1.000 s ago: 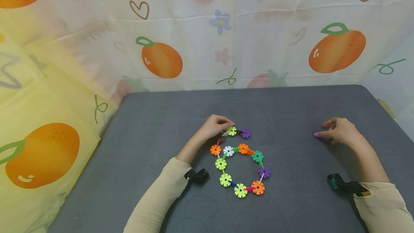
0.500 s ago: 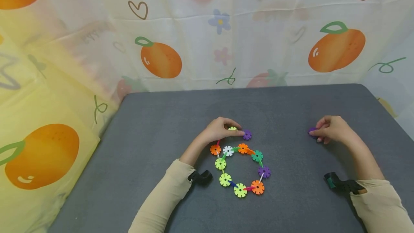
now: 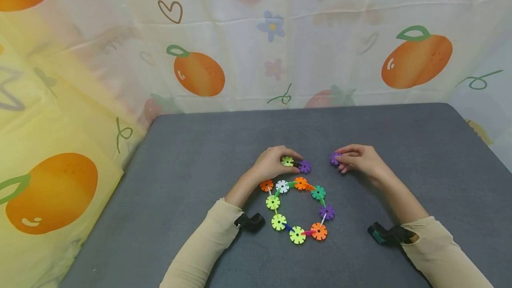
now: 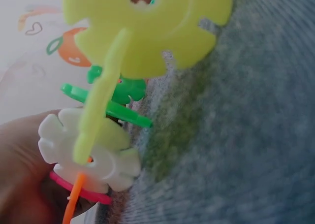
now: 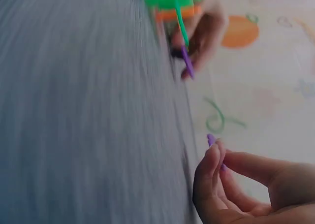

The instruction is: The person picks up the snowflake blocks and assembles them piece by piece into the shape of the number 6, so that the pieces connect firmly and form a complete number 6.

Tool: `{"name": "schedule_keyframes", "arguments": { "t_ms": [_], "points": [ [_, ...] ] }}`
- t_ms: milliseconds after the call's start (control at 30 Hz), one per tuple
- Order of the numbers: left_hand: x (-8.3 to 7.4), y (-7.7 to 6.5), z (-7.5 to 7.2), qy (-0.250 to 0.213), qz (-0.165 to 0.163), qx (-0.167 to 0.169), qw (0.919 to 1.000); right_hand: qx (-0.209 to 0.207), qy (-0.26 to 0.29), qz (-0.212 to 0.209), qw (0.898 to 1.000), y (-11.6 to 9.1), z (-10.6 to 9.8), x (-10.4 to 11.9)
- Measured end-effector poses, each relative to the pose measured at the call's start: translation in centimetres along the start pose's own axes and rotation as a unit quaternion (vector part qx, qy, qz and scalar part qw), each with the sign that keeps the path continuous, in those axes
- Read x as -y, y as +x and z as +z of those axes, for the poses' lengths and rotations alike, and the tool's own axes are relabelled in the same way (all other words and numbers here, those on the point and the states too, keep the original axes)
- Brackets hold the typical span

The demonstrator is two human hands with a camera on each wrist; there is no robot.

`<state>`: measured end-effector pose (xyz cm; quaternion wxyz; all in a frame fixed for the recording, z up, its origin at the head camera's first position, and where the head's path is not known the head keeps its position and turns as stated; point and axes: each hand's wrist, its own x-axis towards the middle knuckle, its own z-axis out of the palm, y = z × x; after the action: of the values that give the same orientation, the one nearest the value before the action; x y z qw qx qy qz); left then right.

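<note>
A chain of colourful notched plastic discs (image 3: 298, 235) lies on the table in a near-closed loop, with a tail curling off its far left side. My left hand (image 3: 274, 162) holds the tail's end, fingers and thumb around a yellow-green disc (image 3: 287, 161) and the purple end disc (image 3: 305, 166). Between the thumb and fingers of my right hand (image 3: 360, 159) is a loose purple disc (image 3: 335, 159), a short way right of that end. The right wrist view shows this loose disc (image 5: 211, 139) edge-on. Up close in the left wrist view are a yellow disc (image 4: 147, 32) and a white disc (image 4: 93, 152).
The grey table (image 3: 192, 154) runs back to a fruit-printed cloth (image 3: 240, 70). Black straps with cameras sit at both wrists, the left camera (image 3: 252, 222) close beside the loop's left side and the right camera (image 3: 380, 234) farther off.
My right hand has picked up the loose purple disc and carried it left, towards the tail's end. My left hand has shifted slightly right along the tail, towards its purple end disc.
</note>
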<state>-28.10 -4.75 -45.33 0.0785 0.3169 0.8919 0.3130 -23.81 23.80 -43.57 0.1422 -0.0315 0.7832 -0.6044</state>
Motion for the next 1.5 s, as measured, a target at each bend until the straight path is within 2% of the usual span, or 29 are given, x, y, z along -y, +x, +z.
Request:
{"name": "schedule_keyframes", "arguments": {
  "t_ms": [167,367,467,633,833,1067,1167,1333,1500],
  "points": [
    [0.2,0.0,0.0,-0.011,0.000,-0.004,0.9999,0.007,0.050,-0.010,0.999,1.1,2.2,0.0],
    [0.4,-0.1,-0.4,-0.054,-0.007,-0.003,0.9985,-0.019,0.063,-0.077,0.995,2.1,4.1,-0.2],
    [0.5,-0.1,-0.4,-0.054,-0.010,-0.012,0.9984,-0.024,0.077,-0.099,0.992,2.3,4.7,-0.3],
    [0.5,-0.1,-0.4,-0.040,0.001,-0.029,0.9988,-0.034,0.075,-0.128,0.988,2.2,5.2,-0.6],
    [0.4,-0.1,-0.4,-0.037,0.012,-0.069,0.9969,-0.052,0.053,-0.167,0.983,2.3,5.2,-0.8],
    [0.3,-0.1,-0.5,-0.041,0.052,-0.100,0.9927,-0.047,0.042,-0.189,0.980,2.3,5.2,-0.7],
    [0.3,0.0,-0.4,-0.061,0.057,-0.094,0.9921,-0.045,0.032,-0.203,0.978,2.2,5.3,-0.7],
    [0.3,0.1,-0.3,-0.099,0.058,-0.057,0.9918,-0.029,0.019,-0.218,0.975,2.3,5.4,-0.8],
    [0.1,0.0,-0.3,-0.102,0.074,-0.047,0.9909,-0.031,-0.003,-0.246,0.969,2.3,5.6,-0.9]
  ]
}}
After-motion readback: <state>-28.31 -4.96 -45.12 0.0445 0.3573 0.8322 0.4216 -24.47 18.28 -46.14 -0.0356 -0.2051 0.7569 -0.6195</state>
